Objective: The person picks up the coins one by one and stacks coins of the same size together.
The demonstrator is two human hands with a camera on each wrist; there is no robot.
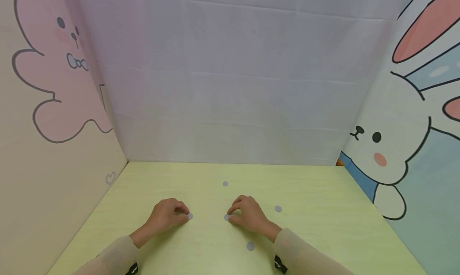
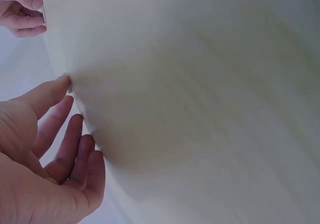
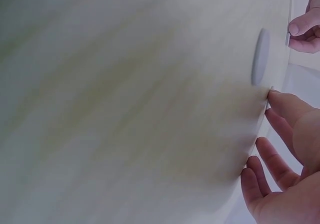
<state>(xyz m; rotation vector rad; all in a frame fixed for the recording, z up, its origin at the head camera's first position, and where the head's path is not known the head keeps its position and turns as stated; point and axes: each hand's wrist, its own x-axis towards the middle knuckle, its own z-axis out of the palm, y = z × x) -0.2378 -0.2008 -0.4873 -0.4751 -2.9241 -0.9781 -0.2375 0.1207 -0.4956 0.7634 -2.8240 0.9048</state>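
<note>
In the head view my left hand (image 1: 167, 215) is low over the table, its thumb and index finger pinching the edge of a small flat grey disc (image 1: 190, 216). A sliver of that disc (image 2: 70, 89) shows between the fingertips in the left wrist view. To its right, my right hand (image 1: 249, 215) pinches a second grey disc (image 1: 227, 217), which the thumb and index finger partly cover. The other fingers of both hands are bent, tips close to the tabletop. A loose grey disc (image 3: 260, 57) lies near the right fingertips in the right wrist view.
On the pale yellow-green table (image 1: 201, 259) lie more grey discs: one farther back (image 1: 225, 183), one right of the right hand (image 1: 278, 208) and one nearer the front (image 1: 250, 246). A pale cloth wall (image 1: 233, 87) rises behind; cartoon-printed walls flank both sides.
</note>
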